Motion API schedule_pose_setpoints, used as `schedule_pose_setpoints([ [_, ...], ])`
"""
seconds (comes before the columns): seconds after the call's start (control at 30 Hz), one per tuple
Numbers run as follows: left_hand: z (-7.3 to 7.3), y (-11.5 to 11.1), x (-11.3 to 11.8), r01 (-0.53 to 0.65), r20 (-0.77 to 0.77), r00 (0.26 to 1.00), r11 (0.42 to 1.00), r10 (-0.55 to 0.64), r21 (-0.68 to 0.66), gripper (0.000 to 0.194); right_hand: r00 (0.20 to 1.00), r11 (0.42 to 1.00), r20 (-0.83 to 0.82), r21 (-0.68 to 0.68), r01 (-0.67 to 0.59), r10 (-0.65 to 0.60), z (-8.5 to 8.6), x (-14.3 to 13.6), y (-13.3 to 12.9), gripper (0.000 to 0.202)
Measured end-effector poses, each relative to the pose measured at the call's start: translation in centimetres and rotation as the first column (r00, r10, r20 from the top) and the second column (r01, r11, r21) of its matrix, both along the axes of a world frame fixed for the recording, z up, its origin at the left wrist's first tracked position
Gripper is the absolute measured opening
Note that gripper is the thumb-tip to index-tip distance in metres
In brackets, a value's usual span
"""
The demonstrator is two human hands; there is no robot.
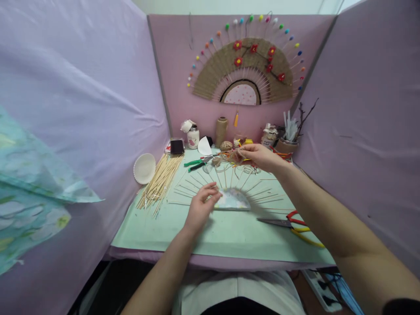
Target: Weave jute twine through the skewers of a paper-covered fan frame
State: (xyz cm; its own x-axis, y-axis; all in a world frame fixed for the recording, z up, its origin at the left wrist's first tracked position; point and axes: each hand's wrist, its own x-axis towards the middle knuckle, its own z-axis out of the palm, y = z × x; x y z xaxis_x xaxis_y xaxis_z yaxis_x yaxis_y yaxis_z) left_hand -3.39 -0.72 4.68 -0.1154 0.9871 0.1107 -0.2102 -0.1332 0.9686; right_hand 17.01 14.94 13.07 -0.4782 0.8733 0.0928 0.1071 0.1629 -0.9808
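A small half-round fan base point(234, 200) with a pale floral pattern lies on the table, with thin sticks point(267, 194) fanning out from its curved side. My left hand point(202, 206) is at its left end, fingers loosely curved and apart, the fingertips at its edge. Farther back, my right hand point(256, 155) is raised with thumb and fingers pinched on a tangle of tan twine point(233, 158). Part of the twine is hidden by the fingers. Large scissors point(278, 223) with red and yellow handles lie partly spread below my right forearm.
Bamboo sticks point(162, 179) lie in a pile at left beside a white scalloped dish point(144, 169). Green-handled pliers point(197, 163), a jar point(193, 138), a twine spool point(222, 131) and a pot point(287, 146) stand behind. A decorated fan point(210, 78) hangs on the back wall.
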Motion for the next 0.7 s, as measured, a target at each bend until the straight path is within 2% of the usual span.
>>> schedule_pose_setpoints([
  [0.03,0.7,0.6,0.0,-0.009,0.14,0.99,0.997,0.02,-0.08,0.015,1.0,1.0,-0.027,-0.026,-0.016,0.016,0.2,0.0,-0.8,0.039],
  [0.1,1.7,1.5,0.0,0.087,0.403,0.915,0.972,0.009,-0.217,0.018,0.997,0.998,-0.072,-0.052,-0.038,0.035,0.1,-0.1,-2.2,0.039],
  [0.2,2.3,2.1,0.2,0.281,0.618,0.783,0.929,-0.075,-0.243,0.015,0.991,0.998,-0.127,-0.052,-0.041,0.034,-0.9,-0.4,-3.9,0.037],
  [0.3,2.1,2.1,0.2,0.293,0.694,0.717,0.932,-0.066,-0.214,0.006,0.986,0.996,-0.166,-0.085,-0.032,0.018,-2.4,-0.5,-5.1,0.035],
  [0.4,1.7,1.7,-0.4,0.236,0.772,0.636,0.954,-0.009,-0.183,0.015,0.981,0.984,-0.196,-0.173,-0.034,-0.001,-3.9,-0.5,-5.9,0.034],
  [0.47,1.6,1.4,-1.0,0.247,0.798,0.601,0.96,-0.044,-0.134,0.016,0.978,0.976,-0.208,-0.215,-0.015,-0.031,-4.8,-0.4,-6.1,0.034],
  [0.6,1.1,0.9,-1.4,0.345,0.793,0.596,0.932,-0.128,-0.109,0.012,0.963,0.973,-0.251,-0.226,0.037,-0.095,-5.9,-0.4,-6.5,0.034],
  [0.7,0.2,0.9,-1.0,0.321,0.785,0.619,0.921,-0.028,-0.221,0.009,0.951,0.982,-0.28,-0.173,0.082,-0.129,-6.2,-0.5,-6.9,0.029],
])
